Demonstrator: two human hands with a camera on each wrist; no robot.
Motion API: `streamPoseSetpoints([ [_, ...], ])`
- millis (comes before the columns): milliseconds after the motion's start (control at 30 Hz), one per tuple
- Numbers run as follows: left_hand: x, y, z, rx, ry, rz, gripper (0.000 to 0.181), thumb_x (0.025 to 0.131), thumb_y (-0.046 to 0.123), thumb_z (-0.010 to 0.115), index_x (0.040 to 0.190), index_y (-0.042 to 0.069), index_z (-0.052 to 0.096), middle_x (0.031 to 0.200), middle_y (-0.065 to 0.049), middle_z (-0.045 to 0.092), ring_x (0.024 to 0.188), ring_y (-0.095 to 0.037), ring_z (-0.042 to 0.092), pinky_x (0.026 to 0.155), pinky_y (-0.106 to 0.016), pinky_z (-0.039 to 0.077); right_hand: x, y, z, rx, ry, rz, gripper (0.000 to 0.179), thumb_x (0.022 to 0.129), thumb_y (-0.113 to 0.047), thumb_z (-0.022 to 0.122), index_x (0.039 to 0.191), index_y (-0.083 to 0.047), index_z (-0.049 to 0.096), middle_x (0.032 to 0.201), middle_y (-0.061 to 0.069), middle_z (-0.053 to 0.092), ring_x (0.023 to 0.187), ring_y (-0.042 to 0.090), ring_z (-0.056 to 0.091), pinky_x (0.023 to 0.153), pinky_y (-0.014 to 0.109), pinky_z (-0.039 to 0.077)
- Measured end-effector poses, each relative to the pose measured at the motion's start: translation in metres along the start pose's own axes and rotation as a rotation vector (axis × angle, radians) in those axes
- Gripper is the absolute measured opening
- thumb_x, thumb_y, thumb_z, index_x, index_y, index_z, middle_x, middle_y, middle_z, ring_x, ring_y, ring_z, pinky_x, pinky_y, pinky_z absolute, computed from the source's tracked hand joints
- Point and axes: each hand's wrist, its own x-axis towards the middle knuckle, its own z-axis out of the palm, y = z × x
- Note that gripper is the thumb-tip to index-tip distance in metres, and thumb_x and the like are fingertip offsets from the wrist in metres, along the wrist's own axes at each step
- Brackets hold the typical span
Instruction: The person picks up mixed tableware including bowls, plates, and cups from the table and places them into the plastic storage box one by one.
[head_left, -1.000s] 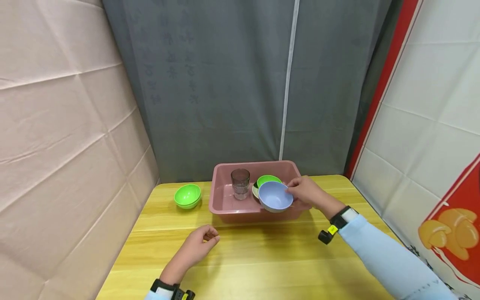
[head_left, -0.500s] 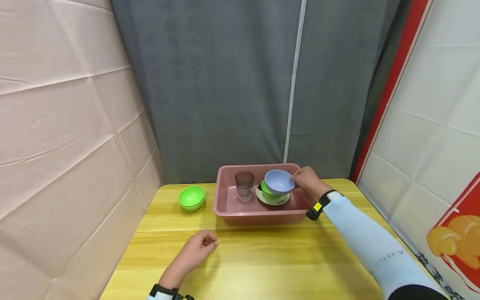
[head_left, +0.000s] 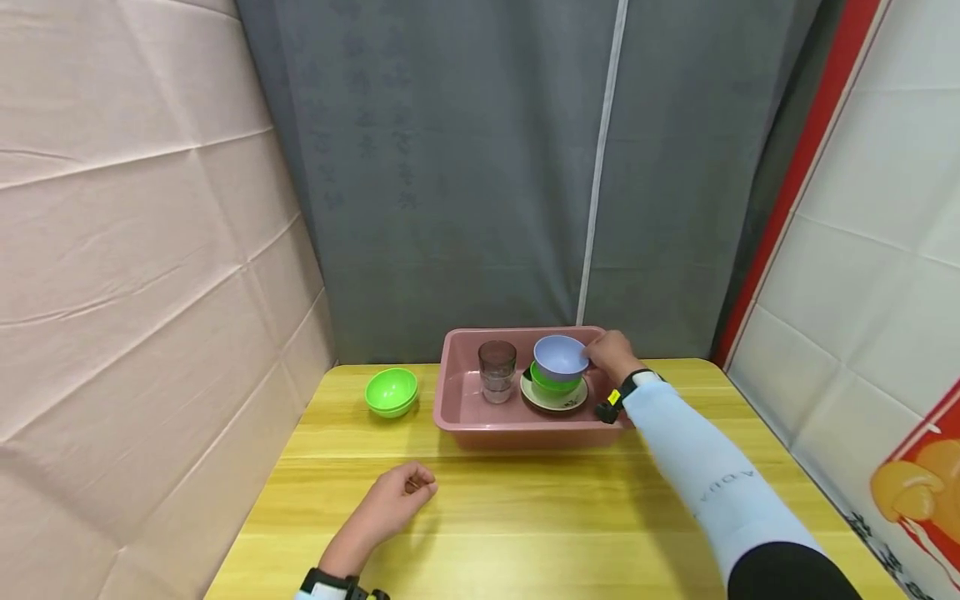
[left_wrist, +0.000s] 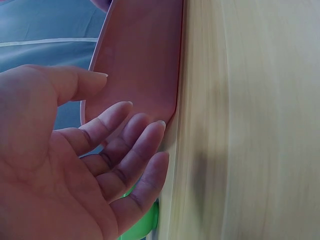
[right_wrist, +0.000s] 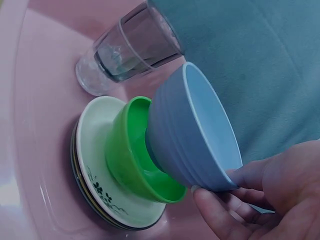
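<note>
My right hand [head_left: 613, 357] pinches the rim of a blue bowl [right_wrist: 190, 125] between thumb and fingers. The blue bowl is tilted in the right wrist view, its base partly inside the mouth of a green bowl [right_wrist: 120, 155]. That green bowl sits on a stack of plates [right_wrist: 95, 115], the top one white with a dark leaf print, inside a pink basin [head_left: 487, 437]. My left hand [head_left: 393, 500] hovers over the table in front of the basin, fingers loosely curled around nothing; the left wrist view shows its palm [left_wrist: 55, 185].
Glass tumblers [head_left: 497, 371], one stacked in another, stand in the basin's left part. Left of the basin, more green bowls [head_left: 392, 392] are nested on the wooden table [head_left: 495, 525]. A grey curtain [head_left: 450, 167] hangs behind, with cloth walls at both sides.
My right hand has carried the blue bowl back from the basin's front side to over the green bowl, then lowered it slightly. The left hand stays nearly still; the head view shifts a little.
</note>
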Motion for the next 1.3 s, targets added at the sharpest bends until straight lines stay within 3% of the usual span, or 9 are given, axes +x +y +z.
streamPoseSetpoints([
  [100,0.0,-0.001,0.0,0.0,0.004,-0.003,0.013,0.108,0.024,0.074,0.111,0.012,0.071,0.103,0.0,0.07,0.097,-0.018,0.064,0.087,-0.041,0.056,0.003,0.002,0.007,-0.045,0.021,-0.023,0.026,0.107,-0.011,0.068,0.12,0.01,0.076,0.097,0.022,0.074,0.097,0.038,0.071,0.1,0.049,0.061],
  [233,-0.001,-0.001,0.0,0.001,0.011,-0.006,0.012,0.107,0.023,0.075,0.11,0.012,0.071,0.103,0.0,0.07,0.097,-0.018,0.063,0.087,-0.04,0.056,0.005,0.006,0.014,-0.004,0.028,-0.019,0.05,0.105,-0.004,0.069,0.154,0.004,0.057,0.133,0.029,0.069,0.114,0.044,0.072,0.105,0.054,0.06],
  [333,-0.002,-0.001,0.0,0.001,0.015,-0.011,0.012,0.107,0.024,0.075,0.111,0.012,0.072,0.103,0.001,0.07,0.096,-0.018,0.063,0.087,-0.04,0.055,0.006,0.008,0.019,0.074,0.017,0.004,0.068,0.104,0.002,0.067,0.167,-0.002,0.042,0.151,0.032,0.057,0.117,0.048,0.073,0.1,0.056,0.062],
  [567,-0.003,-0.002,-0.003,-0.006,0.014,-0.021,0.014,0.108,0.025,0.075,0.111,0.012,0.072,0.103,0.0,0.07,0.096,-0.018,0.063,0.086,-0.041,0.055,0.01,0.013,0.026,0.138,0.039,0.018,0.079,0.101,0.007,0.069,0.17,-0.008,0.034,0.16,0.033,0.047,0.114,0.049,0.071,0.092,0.056,0.064],
  [733,-0.005,-0.003,-0.004,-0.006,0.013,-0.025,0.013,0.108,0.024,0.074,0.111,0.012,0.072,0.103,0.0,0.07,0.096,-0.018,0.064,0.086,-0.04,0.056,0.012,0.018,0.029,0.124,0.053,0.006,0.081,0.1,0.006,0.07,0.17,-0.008,0.031,0.158,0.035,0.047,0.099,0.044,0.075,0.09,0.057,0.065],
  [900,-0.006,-0.004,-0.004,-0.005,0.02,-0.025,0.013,0.108,0.024,0.074,0.111,0.012,0.072,0.103,0.001,0.07,0.096,-0.017,0.064,0.086,-0.039,0.056,0.015,0.02,0.03,0.06,0.047,0.023,0.065,0.102,0.001,0.071,0.162,0.002,0.045,0.149,0.036,0.055,0.083,0.04,0.077,0.085,0.051,0.067],
  [1133,-0.006,-0.006,-0.003,-0.01,0.027,-0.021,0.013,0.108,0.025,0.075,0.11,0.012,0.071,0.103,0.001,0.07,0.096,-0.017,0.064,0.086,-0.039,0.055,0.013,0.018,0.03,0.047,0.037,0.053,0.055,0.104,-0.003,0.071,0.155,0.007,0.052,0.142,0.034,0.06,0.079,0.037,0.077,0.086,0.049,0.067],
  [1200,-0.006,-0.007,-0.002,-0.01,0.027,-0.018,0.013,0.108,0.024,0.075,0.11,0.012,0.071,0.103,0.001,0.07,0.096,-0.017,0.064,0.086,-0.038,0.056,0.013,0.018,0.03,0.021,0.034,0.053,0.046,0.104,-0.004,0.071,0.146,0.011,0.059,0.138,0.035,0.062,0.08,0.038,0.077,0.085,0.048,0.067],
  [1300,-0.006,-0.008,-0.002,-0.003,0.027,-0.012,0.013,0.107,0.025,0.075,0.11,0.013,0.072,0.102,0.002,0.07,0.096,-0.017,0.064,0.086,-0.036,0.056,0.012,0.02,0.03,0.041,0.035,0.055,0.052,0.104,-0.003,0.071,0.152,0.008,0.054,0.141,0.034,0.06,0.083,0.041,0.077,0.086,0.049,0.067],
])
